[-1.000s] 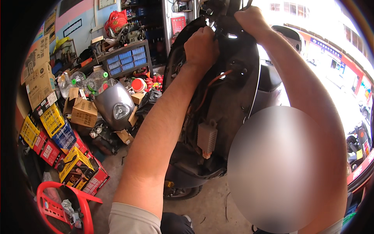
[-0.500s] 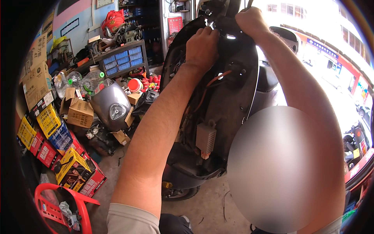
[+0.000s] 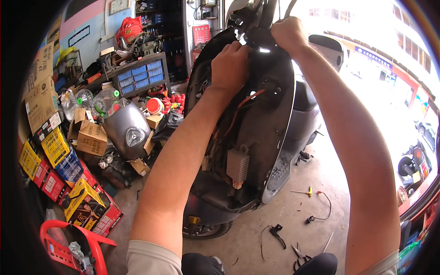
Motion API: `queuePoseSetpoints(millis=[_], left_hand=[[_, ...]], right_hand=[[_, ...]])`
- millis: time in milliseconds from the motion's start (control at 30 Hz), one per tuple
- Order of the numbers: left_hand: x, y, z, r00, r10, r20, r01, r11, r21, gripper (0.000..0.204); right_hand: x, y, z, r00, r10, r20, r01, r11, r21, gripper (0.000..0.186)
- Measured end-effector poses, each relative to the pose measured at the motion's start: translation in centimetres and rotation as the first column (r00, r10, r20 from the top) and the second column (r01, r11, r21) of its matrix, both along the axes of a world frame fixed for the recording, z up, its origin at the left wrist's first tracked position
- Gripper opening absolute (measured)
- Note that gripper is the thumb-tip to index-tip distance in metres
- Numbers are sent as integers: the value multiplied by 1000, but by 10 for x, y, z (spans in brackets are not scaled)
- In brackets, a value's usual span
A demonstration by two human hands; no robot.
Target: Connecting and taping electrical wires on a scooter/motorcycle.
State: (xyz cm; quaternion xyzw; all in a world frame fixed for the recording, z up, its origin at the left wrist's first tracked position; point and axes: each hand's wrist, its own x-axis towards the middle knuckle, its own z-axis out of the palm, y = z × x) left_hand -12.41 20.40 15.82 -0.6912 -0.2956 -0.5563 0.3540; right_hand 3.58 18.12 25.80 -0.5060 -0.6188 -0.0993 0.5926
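A motor scooter stands in front of me, its dark inner body (image 3: 261,123) exposed. My left hand (image 3: 230,66) is closed at the top of that body, fingers curled away from me. Whatever those fingertips hold is hidden behind the hand. Higher and to the right, my right hand (image 3: 289,34) is closed beside the steering column (image 3: 267,16). A thin dark strip (image 3: 289,9) rises just above it; I cannot tell whether the fingers grip it. Below the hands run an orange cable (image 3: 247,97) and, lower, a finned grey metal box (image 3: 237,164).
On the floor lie a yellow-handled tool (image 3: 309,191), a short cable (image 3: 329,206), a black lever (image 3: 277,234) and pliers (image 3: 300,259). Leftward are a grey headlamp cover (image 3: 126,126), stacked cartons (image 3: 85,201), a red plastic chair (image 3: 94,238) and blue drawers (image 3: 140,75).
The scooter and both hands sit slightly lower and further left in view. Floor tools show at right where a blurred patch was. Both hands keep their places on the scooter.
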Motion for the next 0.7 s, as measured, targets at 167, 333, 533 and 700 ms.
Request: queuePoseSetpoints(millis=[167, 333, 533, 700], left_hand=[[2, 0, 0, 993, 84, -77, -85, 996, -12, 19], [3, -6, 1, 977, 162, -139, -161, 987, 18, 23], [-4, -11, -5, 1000, -5, -3, 5, 997, -75, 20], [-4, -17, -6, 998, -9, 56, 16, 994, -112, 16]], right_hand=[[-4, -11, 2, 999, 21, -36, -25, 993, -112, 23], [0, -2, 2, 995, 81, -57, -84, 995, -56, 22], [4, 15, 2, 998, 46, -36, -45, 999, 20, 28], [8, 8, -1, 991, 102, -86, -105, 994, -29, 24]])
